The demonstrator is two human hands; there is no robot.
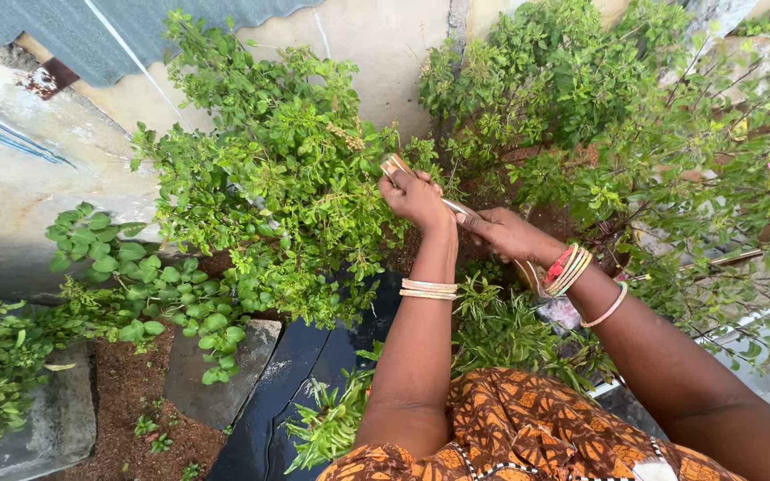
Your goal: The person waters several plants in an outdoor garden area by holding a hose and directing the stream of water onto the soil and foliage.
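Up among the bush (287, 169), both hands, left (416, 198) and right (501, 233), grip one slim tool (450, 205) between them.

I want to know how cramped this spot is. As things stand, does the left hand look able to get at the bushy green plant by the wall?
Probably yes. The left hand is already raised against the bushy green plant, its fingers at the foliage edge, and nothing stands between them.

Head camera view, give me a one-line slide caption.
Two hands, left hand and right hand, work a slim tool among leafy green bushes.
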